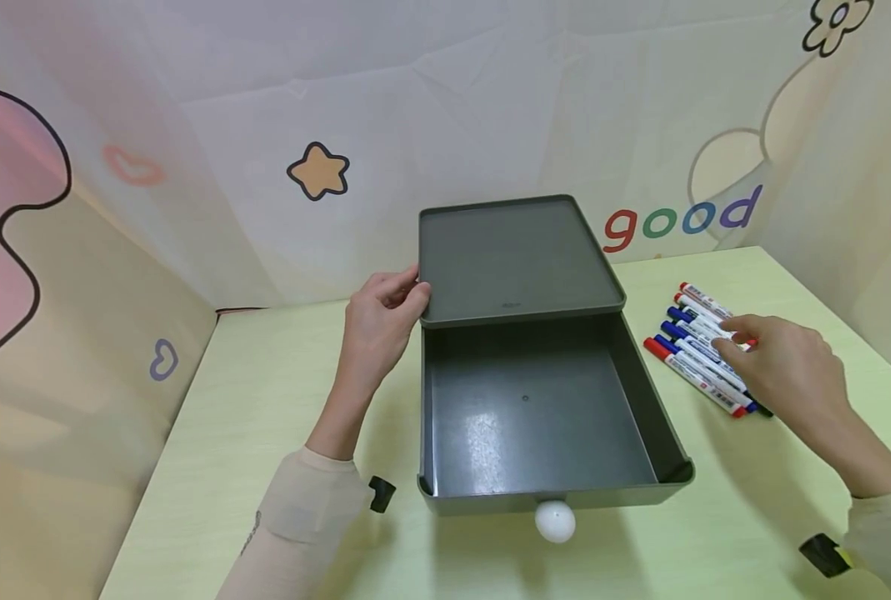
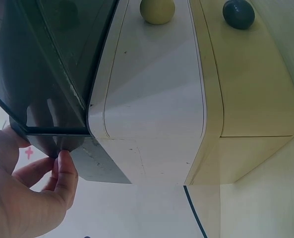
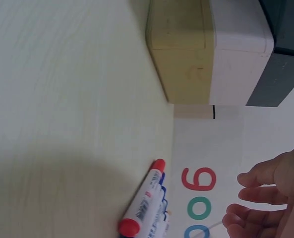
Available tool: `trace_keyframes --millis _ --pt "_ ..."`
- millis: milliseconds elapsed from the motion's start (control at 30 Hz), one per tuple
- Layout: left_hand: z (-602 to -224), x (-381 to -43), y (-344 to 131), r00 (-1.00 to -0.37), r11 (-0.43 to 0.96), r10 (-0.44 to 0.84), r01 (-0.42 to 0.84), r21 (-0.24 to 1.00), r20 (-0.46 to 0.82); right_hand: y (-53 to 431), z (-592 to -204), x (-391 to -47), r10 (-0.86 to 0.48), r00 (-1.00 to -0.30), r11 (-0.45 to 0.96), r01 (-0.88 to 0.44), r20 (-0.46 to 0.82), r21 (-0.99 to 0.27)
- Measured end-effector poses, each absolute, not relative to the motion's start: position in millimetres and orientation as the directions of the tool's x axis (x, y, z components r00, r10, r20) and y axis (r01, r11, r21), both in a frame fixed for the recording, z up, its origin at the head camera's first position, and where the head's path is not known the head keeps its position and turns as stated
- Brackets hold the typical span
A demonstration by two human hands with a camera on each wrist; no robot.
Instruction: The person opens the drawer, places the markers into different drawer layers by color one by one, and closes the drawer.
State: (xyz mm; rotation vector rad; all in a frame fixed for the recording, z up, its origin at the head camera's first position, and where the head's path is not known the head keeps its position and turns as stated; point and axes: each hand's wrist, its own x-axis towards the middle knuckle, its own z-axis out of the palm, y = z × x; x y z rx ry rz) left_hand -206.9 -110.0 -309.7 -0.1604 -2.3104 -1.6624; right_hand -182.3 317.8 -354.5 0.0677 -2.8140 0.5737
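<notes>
A drawer box [image 1: 520,262] with a dark grey top level stands on the table, and its top drawer [image 1: 538,496] is pulled out, showing a bare inside. My left hand [image 1: 381,321] holds the left side of the box near its front edge, thumb and fingertips against it. In the left wrist view the fingers of the left hand [image 2: 42,183] are bent at the dark top level. Over a row of whiteboard markers [image 1: 703,375] hovers my right hand [image 1: 786,362], its fingers loosely bent. The right wrist view shows nothing between the fingers of the right hand [image 3: 265,193].
Below the dark level the box has a white level [image 2: 151,74] and a yellow level [image 2: 256,74], both closed. A round white knob [image 1: 555,522] sticks out from the open drawer's front. A printed cloth backdrop [image 1: 475,108] stands behind the table [image 1: 265,400].
</notes>
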Motion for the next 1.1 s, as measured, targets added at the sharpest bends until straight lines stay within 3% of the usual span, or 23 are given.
trace_keyframes --millis 1100 --pt "-310 -208 -110 -0.949 0.331 -0.083 0.261 0.907 0.303 315 -403 -212 -0.047 -0.997 0.927 -0.068 0.067 -0.369"
